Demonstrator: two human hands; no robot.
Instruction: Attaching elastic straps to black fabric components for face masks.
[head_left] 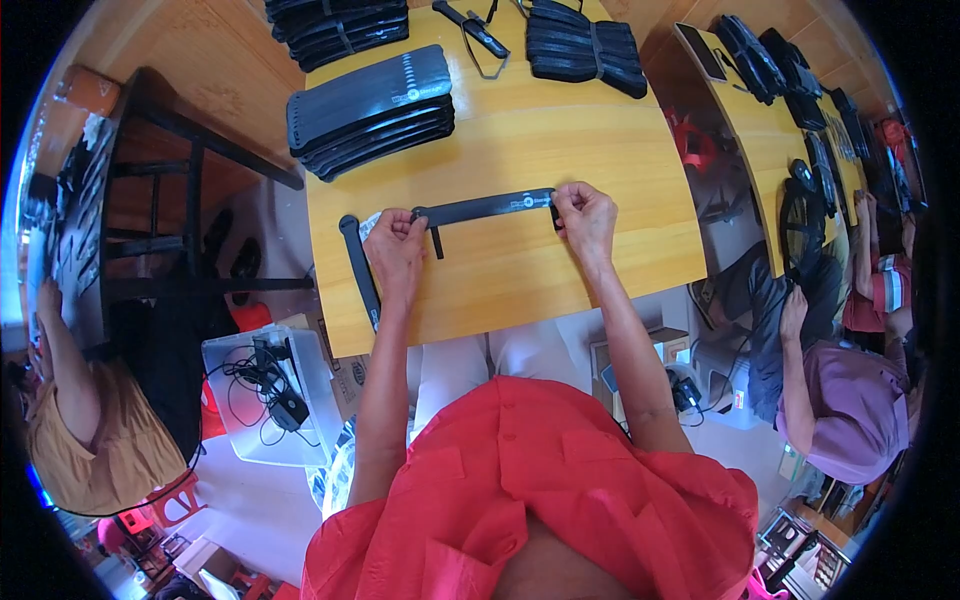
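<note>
A flat black strap (482,208) with pale printing stretches between my two hands, over the wooden table (500,285). My left hand (397,255) pinches its left end, where a narrow black piece hangs down. My right hand (588,222) pinches the right end between thumb and fingers, and the end bends downward there. Another black strap (358,262) with a rounded end lies left of my left hand, partly covered by that hand and forearm. A pile of flat black straps (375,125) sits beyond my left hand.
Bundled black straps (585,50) lie at the table's far side, with another bundle (335,35) at far left. A clear plastic bin (235,410) with black cables stands below left. People work at tables on both sides; the right table (755,150) also carries black bundles.
</note>
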